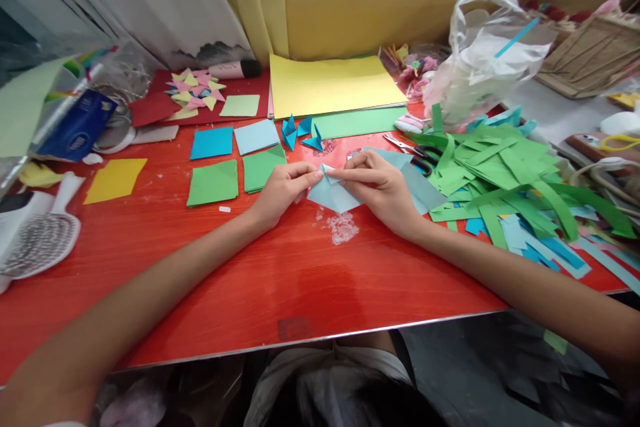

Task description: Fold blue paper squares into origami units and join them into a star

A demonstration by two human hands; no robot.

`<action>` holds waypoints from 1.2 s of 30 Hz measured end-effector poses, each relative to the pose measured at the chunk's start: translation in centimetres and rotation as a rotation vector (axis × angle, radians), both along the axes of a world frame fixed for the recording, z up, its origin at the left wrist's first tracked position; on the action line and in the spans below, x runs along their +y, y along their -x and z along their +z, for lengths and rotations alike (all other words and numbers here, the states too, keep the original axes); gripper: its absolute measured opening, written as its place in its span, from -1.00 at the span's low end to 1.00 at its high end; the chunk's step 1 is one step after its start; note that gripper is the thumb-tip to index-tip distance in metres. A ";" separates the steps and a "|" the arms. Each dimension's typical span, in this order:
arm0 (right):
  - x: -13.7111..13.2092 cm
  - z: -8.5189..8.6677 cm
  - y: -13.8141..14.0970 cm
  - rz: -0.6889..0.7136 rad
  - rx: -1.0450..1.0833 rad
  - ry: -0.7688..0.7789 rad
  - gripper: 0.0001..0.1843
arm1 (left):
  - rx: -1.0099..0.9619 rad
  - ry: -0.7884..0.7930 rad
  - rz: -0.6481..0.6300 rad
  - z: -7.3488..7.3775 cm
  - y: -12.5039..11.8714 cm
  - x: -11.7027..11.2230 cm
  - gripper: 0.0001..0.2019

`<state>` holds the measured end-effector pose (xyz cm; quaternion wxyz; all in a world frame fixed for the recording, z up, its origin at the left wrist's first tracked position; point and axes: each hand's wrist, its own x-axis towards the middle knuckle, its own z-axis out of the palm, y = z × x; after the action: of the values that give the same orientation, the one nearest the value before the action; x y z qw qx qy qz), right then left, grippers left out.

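Observation:
A light blue paper sheet, partly folded, is held between my two hands above the red table. My left hand pinches its upper left part between thumb and fingers. From the other side, my right hand grips the paper near its top fold, fingers closed on it. More light blue paper lies beneath and beside my right hand. Just beyond the hands sit several folded blue paper pieces. Left of them are a blue square stack, a pale blue stack and green square stacks.
Scissors lie right of the hands, beside a heap of green paper strips. A plastic bag with a cup stands behind. Yellow sheets lie at the back. At left are a hairbrush and yellow paper.

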<state>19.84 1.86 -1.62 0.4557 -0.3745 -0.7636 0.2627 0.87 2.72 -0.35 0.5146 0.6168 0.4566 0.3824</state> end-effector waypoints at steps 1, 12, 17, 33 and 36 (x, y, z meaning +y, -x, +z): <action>0.0 0.0 0.0 0.002 0.002 0.004 -0.67 | -0.004 0.000 0.003 0.0 0.0 0.0 -0.76; 0.0 0.3 0.0 0.096 0.037 0.028 -0.73 | -0.032 -0.016 0.023 -0.4 -0.2 0.2 -0.75; 0.1 0.2 0.0 0.116 0.036 0.030 -0.73 | -0.032 -0.020 0.058 -0.8 -0.1 0.4 -0.75; 0.3 0.7 0.2 0.165 0.141 0.549 -0.69 | 0.022 -0.097 -0.002 -0.6 -0.1 0.2 -0.73; 0.4 0.7 0.2 0.153 0.061 0.554 -0.65 | 0.049 -0.128 -0.006 -0.5 -0.1 0.1 -0.74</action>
<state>19.66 2.23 -0.91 0.3376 -0.4181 -0.6746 0.5061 0.97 2.85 -0.83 0.4640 0.6589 0.4420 0.3940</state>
